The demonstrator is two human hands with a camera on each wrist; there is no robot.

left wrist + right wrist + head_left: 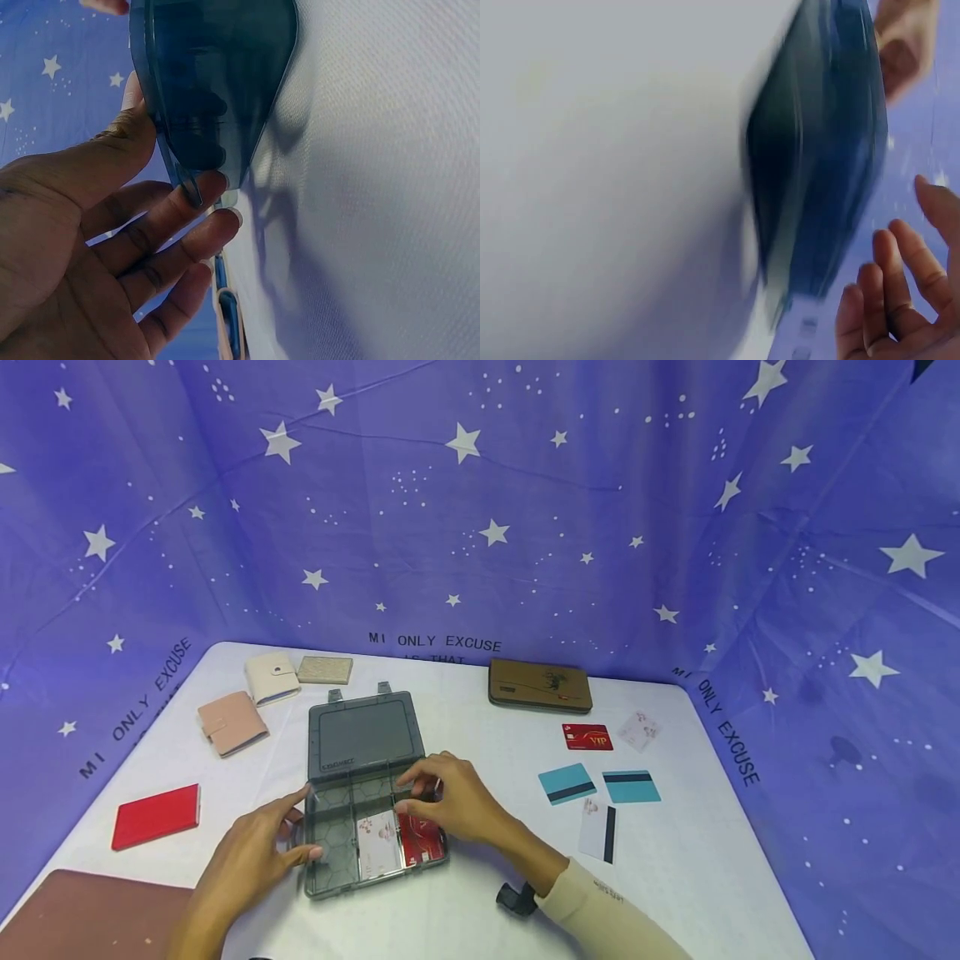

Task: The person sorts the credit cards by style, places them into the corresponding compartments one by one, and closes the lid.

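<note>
A dark see-through compartment box (324, 887) stands with its hinged lid (366, 732) folded back. A white card (377, 852) with a red print lies in its front middle compartment. Beside it, a red card (422, 842) lies in the front right one. My left hand (251, 858) holds the box's left side, thumb over the rim; in the left wrist view its fingers (154, 276) reach along the outer wall. Over the right compartments hovers my right hand (456, 797), fingers loosely bent. The right wrist view, blurred, shows nothing in that hand (907, 300).
Right of the box lie a red VIP card (587, 737), a pale card (639, 731), two teal cards (566, 783) and a white striped card (592, 831). A brown wallet (540, 687) lies behind. Small card holders (232, 723) and a red case (156, 817) lie left.
</note>
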